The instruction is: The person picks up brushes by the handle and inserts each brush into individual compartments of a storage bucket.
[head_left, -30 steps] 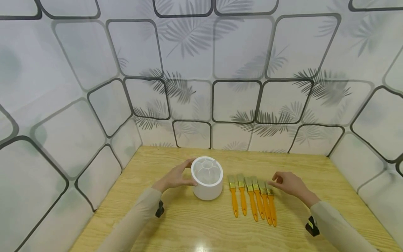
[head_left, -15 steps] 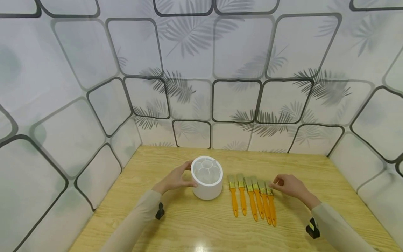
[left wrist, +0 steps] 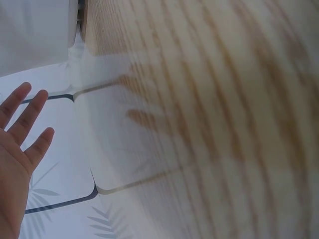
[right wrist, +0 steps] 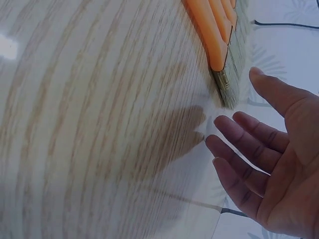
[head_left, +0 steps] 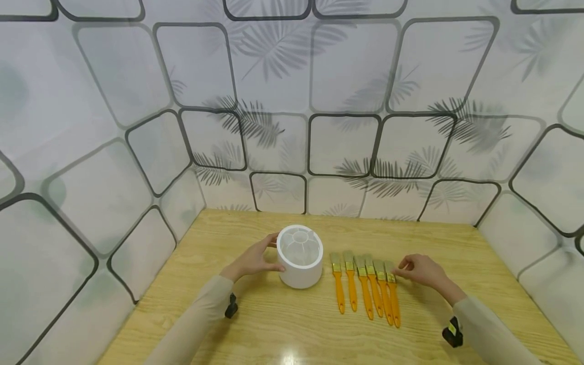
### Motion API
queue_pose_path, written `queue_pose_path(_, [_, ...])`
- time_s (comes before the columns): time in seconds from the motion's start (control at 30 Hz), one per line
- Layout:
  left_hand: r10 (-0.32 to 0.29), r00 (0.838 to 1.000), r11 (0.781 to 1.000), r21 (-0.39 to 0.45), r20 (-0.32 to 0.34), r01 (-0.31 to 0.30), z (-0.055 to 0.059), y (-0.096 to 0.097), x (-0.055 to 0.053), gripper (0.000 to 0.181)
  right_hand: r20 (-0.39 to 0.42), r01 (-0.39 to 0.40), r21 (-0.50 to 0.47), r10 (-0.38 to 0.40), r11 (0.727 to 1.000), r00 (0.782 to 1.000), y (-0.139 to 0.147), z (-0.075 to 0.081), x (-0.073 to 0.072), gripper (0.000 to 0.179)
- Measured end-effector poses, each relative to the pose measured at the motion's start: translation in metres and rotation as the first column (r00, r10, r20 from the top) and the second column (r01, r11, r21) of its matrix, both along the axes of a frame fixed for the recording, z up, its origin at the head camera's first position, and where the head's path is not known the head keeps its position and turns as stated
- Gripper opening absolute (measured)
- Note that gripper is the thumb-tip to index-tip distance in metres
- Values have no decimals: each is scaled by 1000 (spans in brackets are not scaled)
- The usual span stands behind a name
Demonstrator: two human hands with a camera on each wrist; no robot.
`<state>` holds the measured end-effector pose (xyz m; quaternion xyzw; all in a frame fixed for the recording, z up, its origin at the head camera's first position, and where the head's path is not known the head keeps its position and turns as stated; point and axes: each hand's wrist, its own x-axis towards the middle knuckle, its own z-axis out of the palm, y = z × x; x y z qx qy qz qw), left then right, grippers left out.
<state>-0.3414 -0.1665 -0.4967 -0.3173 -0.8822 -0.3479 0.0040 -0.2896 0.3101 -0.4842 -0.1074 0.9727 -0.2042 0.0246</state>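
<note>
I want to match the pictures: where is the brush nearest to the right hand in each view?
Head: the brush lies right of centre, low, beside the right hand.
Left wrist: not in this picture.
Right wrist: at the top, right of centre, orange handle above, bristles below.
Shared landmark: the wood-grain table.

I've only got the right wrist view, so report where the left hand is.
Observer: The left hand is at the left side of a white container, thumb against its wall.

Operator: Describe the inside of that container.

Observer: Thin dividers split it into compartments around a round centre one.

Operator: My picture cuts off the brushes; count them.

Observer: Six, lying side by side to the container's right in the head view.
</note>
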Motion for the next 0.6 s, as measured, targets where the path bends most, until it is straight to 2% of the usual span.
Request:
queue_pose_path(0.3, [5,1000,1000,9,-8,-4,-2,0,0,96,105,0,-103,11,995,994,2,-1,2,36])
queue_pose_path(0.6, [-1,1000,1000,22,1,1,-7,0,0,97,173,7,-175,23,985,985,3,-1,4,35])
